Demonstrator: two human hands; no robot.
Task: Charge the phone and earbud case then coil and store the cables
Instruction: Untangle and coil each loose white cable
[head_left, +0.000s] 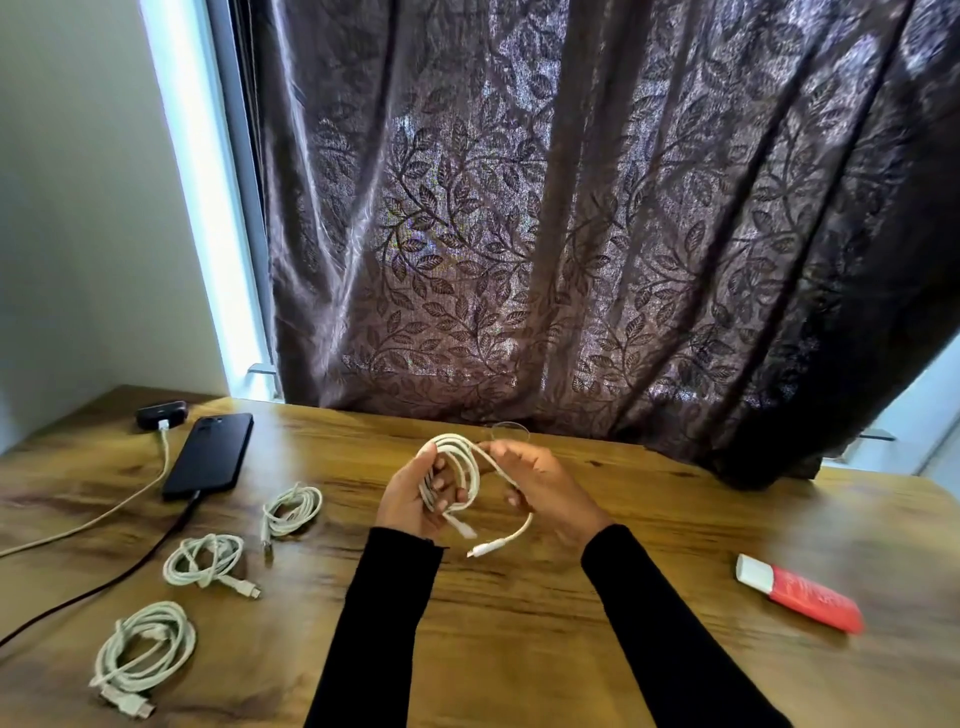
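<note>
Left hand (415, 499) grips a white cable coil (451, 467) above the wooden table (519, 649); right hand (540, 488) pinches the loose strand beside it, free plug (485, 548) dangling below. Black phone (210, 454) and earbud case (158, 415) lie far left, each plugged in. Three coiled white cables (205, 561) sit left. Red-and-white tube (800, 592) lies right.

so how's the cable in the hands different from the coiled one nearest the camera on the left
The held cable is off the table, gripped by the left hand, with its tail loose through the right hand. The near-left cable lies fully coiled on the table, untouched. Both are white.
</note>
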